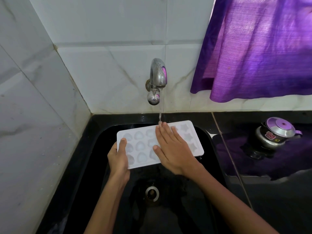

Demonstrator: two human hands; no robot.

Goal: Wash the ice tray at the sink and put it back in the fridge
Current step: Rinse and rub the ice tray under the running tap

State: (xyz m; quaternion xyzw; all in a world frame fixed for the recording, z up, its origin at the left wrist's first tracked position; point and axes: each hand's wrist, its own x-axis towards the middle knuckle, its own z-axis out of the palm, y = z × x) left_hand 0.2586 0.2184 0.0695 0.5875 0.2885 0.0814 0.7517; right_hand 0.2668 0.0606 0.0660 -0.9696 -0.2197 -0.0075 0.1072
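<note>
A white ice tray (pixel 140 144) with several shaped moulds is held level over the black sink (pixel 101 132). My left hand (pixel 119 159) grips its left end, thumb on top and fingers underneath. My right hand (pixel 172 149) lies flat on the tray's upper face with straight fingers, covering its middle. A thin stream of water falls from the steel tap (pixel 157 78) and lands at my right fingertips on the tray's far edge. The fridge is not in view.
The sink drain (pixel 152 193) lies below the tray in the wet basin. A small steel pot with a lid (pixel 276 134) stands on the black counter at the right. A purple curtain (pixel 256 48) hangs above it. White tiled walls close the left and back.
</note>
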